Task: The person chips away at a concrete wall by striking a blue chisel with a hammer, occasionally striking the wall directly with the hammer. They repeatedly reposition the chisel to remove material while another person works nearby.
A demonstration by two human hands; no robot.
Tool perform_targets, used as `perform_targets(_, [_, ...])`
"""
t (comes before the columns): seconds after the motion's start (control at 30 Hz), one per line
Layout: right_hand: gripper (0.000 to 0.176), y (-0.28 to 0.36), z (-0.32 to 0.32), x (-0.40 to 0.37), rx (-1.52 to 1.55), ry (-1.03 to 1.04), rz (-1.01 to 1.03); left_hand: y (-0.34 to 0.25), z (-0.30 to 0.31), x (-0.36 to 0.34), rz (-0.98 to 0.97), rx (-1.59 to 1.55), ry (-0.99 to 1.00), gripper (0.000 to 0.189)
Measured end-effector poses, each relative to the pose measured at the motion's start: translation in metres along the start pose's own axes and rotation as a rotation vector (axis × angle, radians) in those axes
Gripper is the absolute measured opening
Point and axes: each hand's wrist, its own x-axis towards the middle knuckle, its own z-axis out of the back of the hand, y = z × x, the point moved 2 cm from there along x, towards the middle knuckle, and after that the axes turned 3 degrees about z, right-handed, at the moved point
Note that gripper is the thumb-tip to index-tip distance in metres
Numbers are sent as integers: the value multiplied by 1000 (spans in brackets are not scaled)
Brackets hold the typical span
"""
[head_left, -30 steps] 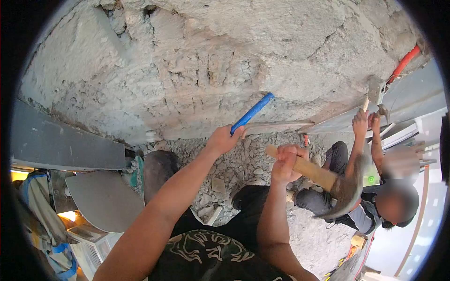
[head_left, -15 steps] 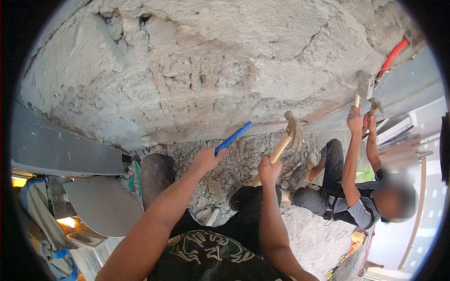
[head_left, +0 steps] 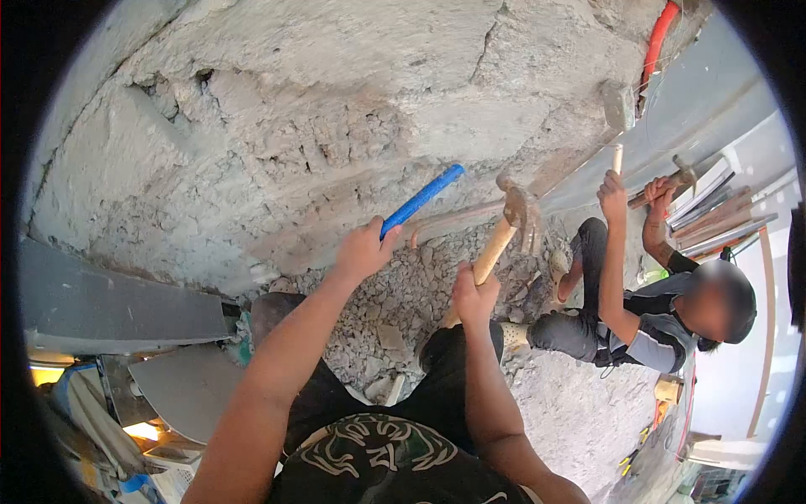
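My left hand is closed around the lower end of a blue chisel, which slants up and right in front of the rough wall. To its right, my right hand grips the wooden handle of a claw hammer. The hammer's metal head is raised beside the chisel's upper end, with a gap between them. Behind both hands, the wall is chipped and pitted. Broken rubble covers the ground below them.
On the right a co-worker crouches, holding a flat-bladed tool in one hand and a hammer in the other. An orange-red pipe runs down the wall at upper right. A grey ledge juts in from the left.
The view has shifted, so the wall and co-worker sit differently. My left hand has raised the chisel a little, and my right hand still holds the hammer up. The co-worker's hammer has moved away from the flat-bladed tool.
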Motion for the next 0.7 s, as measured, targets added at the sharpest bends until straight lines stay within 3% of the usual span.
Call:
perform_targets(0.13, [21, 28, 4, 5, 157, 17, -7, -5, 13, 9, 5, 28, 49, 48])
perform_targets(0.2, [15, 45, -3, 2, 536, -78, 179, -4, 14, 13, 39, 19, 93, 48])
perform_targets(0.23, [15, 47, -8, 4, 539, -75, 171, -2, 12, 13, 14, 14, 57, 49])
perform_targets(0.3, [11, 57, -17, 12, 786, -36, 581, 1, 10, 12, -5, 13, 24, 50])
perform_targets(0.37, [8, 27, -29, 22, 719, -27, 655, 0, 9, 13, 7, 10, 25, 51])
perform_targets(0.43, [12, -52, -53, 31, -17, -197, 650, -2, 10, 14, 45, 12, 65, 52])
perform_targets(0.47, [12, -51, -52, 29, -18, -203, 654, -4, 10, 13, 88, 8, 98, 53])
perform_targets(0.53, [16, -56, -57, 29, -197, 92, 75, -2, 7, 8, 100, -18, 121, 55])
perform_targets(0.63, [22, -39, -48, 22, 28, -5, 103, 5, 1, 16, 92, -73, 99, 57])
perform_targets(0.67, [15, -26, -40, 20, -127, 12, 283, 7, -3, 16, 64, -106, 73, 58])
perform_targets(0.7, [15, -9, -34, 18, -130, 19, 284, 8, -6, 17, 70, -110, 70, 58])
